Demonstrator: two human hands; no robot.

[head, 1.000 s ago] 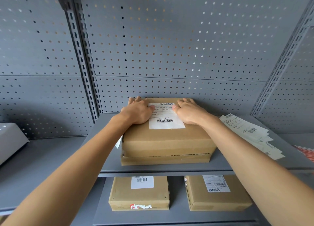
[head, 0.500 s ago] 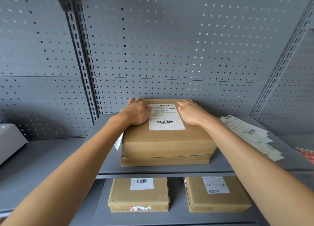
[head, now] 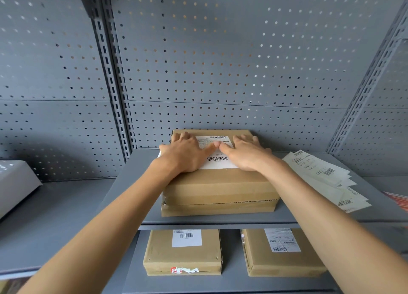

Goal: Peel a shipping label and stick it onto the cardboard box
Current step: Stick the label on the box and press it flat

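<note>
Two barcodes on shipping label (head: 217, 160) | text unreadable | left hand (head: 184, 154), right hand (head: 247, 153) flat, grips released

A grey metal shelf (head: 132, 183) stood against a grey perforated back panel (head: 220, 61), with slotted uprights (head: 110, 72) running up its left and right sides. On the lower shelf (head: 230, 278) sat two brown boxes side by side: the left one (head: 183, 258) carried a white barcode label and a red-and-white sticker on its front edge (torn, by the look of it), while the right one (head: 282, 260) bore a printed label. A fanned stack of label sheets (head: 324, 178) lay on the upper shelf at the right. A pale grey object (head: 15, 183) sat at the far left, partly cut off.
</note>
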